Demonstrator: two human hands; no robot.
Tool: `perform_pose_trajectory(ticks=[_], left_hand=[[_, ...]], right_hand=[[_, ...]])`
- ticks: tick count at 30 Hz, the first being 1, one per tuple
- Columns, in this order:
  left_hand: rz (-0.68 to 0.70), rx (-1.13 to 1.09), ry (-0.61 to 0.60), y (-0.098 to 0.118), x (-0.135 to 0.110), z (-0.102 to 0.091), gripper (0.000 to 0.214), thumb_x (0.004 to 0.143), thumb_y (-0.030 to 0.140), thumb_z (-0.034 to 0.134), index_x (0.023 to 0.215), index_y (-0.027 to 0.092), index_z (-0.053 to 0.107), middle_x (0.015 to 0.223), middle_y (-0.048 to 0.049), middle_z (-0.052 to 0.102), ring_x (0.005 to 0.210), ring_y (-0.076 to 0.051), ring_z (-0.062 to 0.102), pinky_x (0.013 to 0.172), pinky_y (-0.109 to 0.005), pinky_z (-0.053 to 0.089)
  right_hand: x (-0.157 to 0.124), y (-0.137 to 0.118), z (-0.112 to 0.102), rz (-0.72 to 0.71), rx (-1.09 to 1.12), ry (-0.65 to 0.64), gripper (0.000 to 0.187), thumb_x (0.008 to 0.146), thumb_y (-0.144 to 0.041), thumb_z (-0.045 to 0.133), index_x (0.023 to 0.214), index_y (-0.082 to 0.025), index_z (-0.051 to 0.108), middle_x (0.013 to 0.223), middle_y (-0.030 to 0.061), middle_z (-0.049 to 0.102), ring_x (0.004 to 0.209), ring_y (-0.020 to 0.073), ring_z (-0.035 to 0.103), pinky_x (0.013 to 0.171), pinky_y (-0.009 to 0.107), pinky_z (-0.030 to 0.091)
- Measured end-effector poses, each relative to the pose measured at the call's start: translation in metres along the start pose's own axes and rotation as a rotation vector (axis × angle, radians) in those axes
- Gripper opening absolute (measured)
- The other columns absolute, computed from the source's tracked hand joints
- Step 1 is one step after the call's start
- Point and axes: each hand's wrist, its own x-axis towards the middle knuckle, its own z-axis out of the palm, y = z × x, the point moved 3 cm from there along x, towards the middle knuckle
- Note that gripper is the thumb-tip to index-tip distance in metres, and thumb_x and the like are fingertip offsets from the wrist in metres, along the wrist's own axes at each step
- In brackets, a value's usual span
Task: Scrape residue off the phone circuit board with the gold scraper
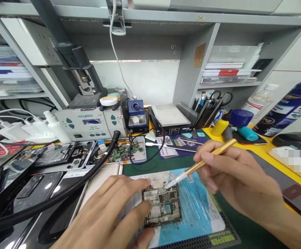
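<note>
Watching from the bench side: circuit board (163, 204) sits at lower centre of the frame, flat on a scuffed blue-and-white sheet (194, 204), which lies on a black honeycomb mat (202, 241). Left hand (111, 211) comes in from the bottom, fingers spread, two fingertips on the board's left side, thumb low by the near corner. Reads as a brace so the board can't skate on that slick-looking sheet; most of its face stays exposed. Right hand (228, 169), right of centre, pinches a gold-handled tool (209, 156) pen-style between thumb and fingers, well forward on the handle, presumably for fine tip control. Pale tip slants down-left to the board's upper edge; contact or slight hover, can't tell. Tip stays visible because the hand sits off to the side. Bulky kit stands behind: grey station (92, 129) left of centre, its black hose (88, 181) sweeping to the left edge, likely parked there to stay off the board. Parts tray (145, 149) just beyond the left hand, cotton swab (154, 145) near its right end, both looks-like within reach. Holder (206, 116) with scissors (227, 98) at upper right keeps the tall tools upright, out of the hand's path.
</note>
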Motion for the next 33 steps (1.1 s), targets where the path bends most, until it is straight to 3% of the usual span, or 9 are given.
perform_pose_trajectory(ticks=[9,14,22,27,33], left_hand=[[-0.010,-0.018,0.008,0.001,-0.002,0.001,0.037,0.088,0.020,0.070,0.124,0.022,0.063,0.133,-0.0100,0.063,0.123,-0.031,0.061,0.111,-0.052,0.049],[-0.030,-0.042,0.000,0.000,0.003,0.001,0.033,0.087,0.021,0.070,0.120,0.023,0.064,0.132,-0.0084,0.064,0.123,-0.029,0.061,0.109,-0.047,0.051],[-0.059,-0.076,-0.039,-0.001,0.005,0.000,0.034,0.087,0.022,0.070,0.120,0.025,0.063,0.133,-0.0066,0.063,0.120,-0.026,0.063,0.107,-0.042,0.052],[-0.138,-0.124,-0.019,-0.002,0.001,0.008,0.037,0.086,0.023,0.071,0.122,0.026,0.061,0.134,-0.0057,0.063,0.125,-0.026,0.059,0.115,-0.047,0.044],[-0.186,-0.221,-0.015,-0.002,0.012,0.006,0.028,0.081,0.024,0.071,0.108,0.026,0.065,0.115,-0.0024,0.073,0.111,-0.023,0.065,0.100,-0.036,0.054]], right_hand=[[-0.007,0.000,0.003,-0.098,-0.163,0.013,0.019,0.087,-0.036,0.076,0.076,-0.020,0.074,0.061,-0.0024,0.057,0.048,0.0065,0.049,0.046,0.019,0.036],[-0.012,0.003,0.005,-0.140,-0.293,0.017,0.020,0.093,-0.038,0.070,0.080,-0.023,0.073,0.071,-0.0006,0.059,0.052,0.0081,0.047,0.046,0.021,0.035],[-0.011,0.008,0.006,-0.086,-0.264,-0.042,0.022,0.095,-0.038,0.068,0.081,-0.022,0.070,0.075,-0.0014,0.063,0.052,0.0068,0.055,0.048,0.020,0.042],[-0.005,0.014,0.009,0.002,-0.298,-0.094,0.019,0.094,-0.039,0.069,0.084,-0.023,0.070,0.069,-0.0037,0.061,0.050,0.0066,0.056,0.046,0.018,0.042],[0.001,0.018,0.010,0.142,-0.369,-0.084,0.033,0.092,-0.050,0.069,0.080,-0.019,0.069,0.074,-0.0001,0.065,0.048,0.0084,0.056,0.045,0.021,0.045]])
